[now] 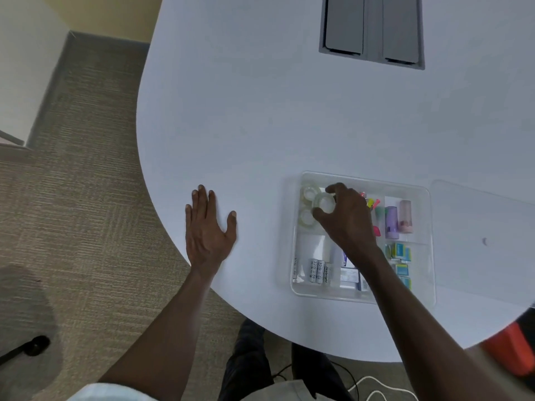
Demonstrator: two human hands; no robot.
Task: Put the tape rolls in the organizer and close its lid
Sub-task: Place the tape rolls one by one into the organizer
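A clear plastic organizer [292, 227] sits on the white table near its front edge. My right hand [347, 218] reaches into its top-left compartment and grips a clear tape roll [325, 202] by the rim. Two more clear tape rolls lie in that compartment: one [309, 193] at the back and one [306, 217] nearer me. The clear lid [480, 215] lies flat on the table just right of the organizer. My left hand [207, 227] rests flat on the table, fingers spread, left of the organizer and holding nothing.
Other compartments hold batteries [317, 270], highlighters [370, 202], purple and pink tubes [398, 219] and small teal boxes [401, 257]. A grey cable hatch [373, 30] is set in the table farther back. The table's curved edge runs near my left hand; carpet lies below.
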